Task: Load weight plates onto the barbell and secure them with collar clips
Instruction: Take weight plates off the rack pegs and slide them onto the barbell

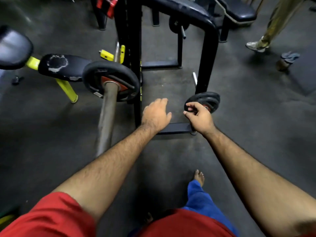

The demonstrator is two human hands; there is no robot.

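A steel barbell sleeve (106, 117) points toward me at left of centre, with a large black plate (126, 74) with a red hub on it. A small black plate (207, 99) stands at the foot of a black rack leg. My right hand (198, 117) grips that small plate by its near rim. My left hand (156, 114) hovers beside it over the floor, fingers loosely apart and holding nothing. No collar clip is visible.
A black rack frame (135, 53) stands right of the barbell. A worn bench with yellow legs (63, 67) lies at left. Another small plate (177, 24) hangs on a peg behind. Another person's leg and shoe (256, 46) are at upper right. My bare foot (199, 177) is below.
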